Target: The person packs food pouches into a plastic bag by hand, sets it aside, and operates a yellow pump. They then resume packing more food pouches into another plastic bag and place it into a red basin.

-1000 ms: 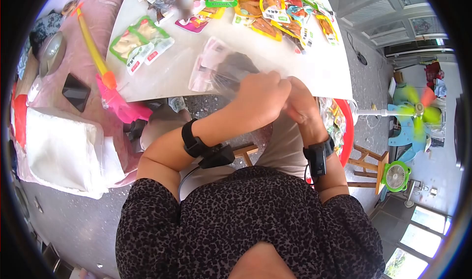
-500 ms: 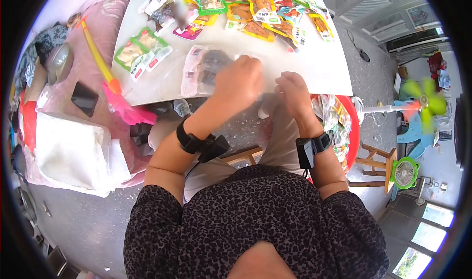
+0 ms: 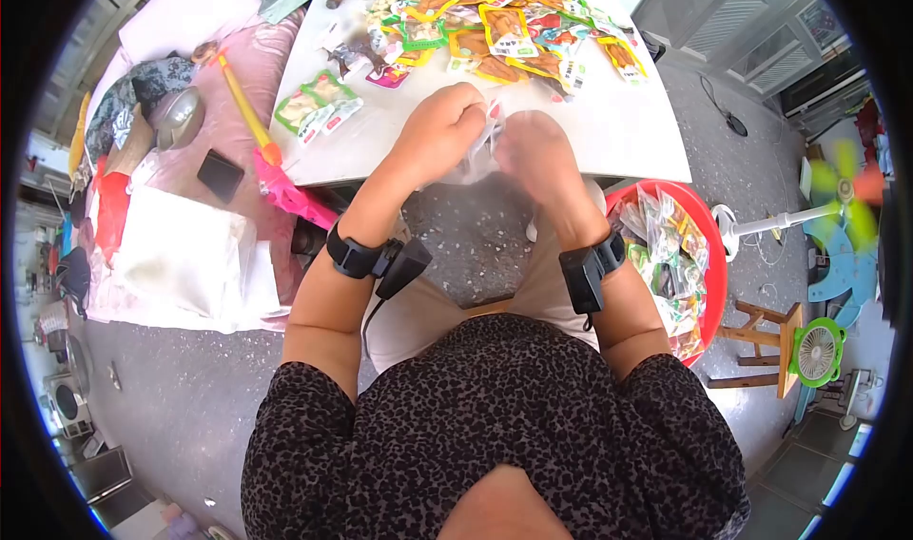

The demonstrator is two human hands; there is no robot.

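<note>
1. Nearest the camera is the person's leopard-print top point(image 3: 485, 407). Each forearm wears a black strap with a small boxy device near the wrist: the left device point(image 3: 402, 264) and the right device point(image 3: 582, 279).

2. Past the straps, the left hand point(image 3: 442, 131) is curled, its thumb and bent fingers pinching one side of a crumpled clear plastic bag point(image 3: 478, 158). The right hand point(image 3: 540, 155) is blurred at the other side; its fingers look bent inward, but I cannot tell whether they grasp the film.

3. The bag is between the two hands, around the near edge of the white table point(image 3: 623, 150). From the left fingers it lies to the right; from the right fingers, to the left. Its visible length seems to run away from the body, the near end leaning left, a small red mark at the far end. The left hand is the closer, in plain contact; whether the bag touches the tabletop is unclear.

4. Right of the knees is a red basin point(image 3: 713, 255) of packets, partly under loose clear film.

5. Beyond the left hand, green-edged food packets point(image 3: 317, 106) lie flat on the table, apart from the bag.

6. Farther back is a spread heap of yellow- and green-edged food pouches point(image 3: 504, 31), well apart from both hands.
</note>
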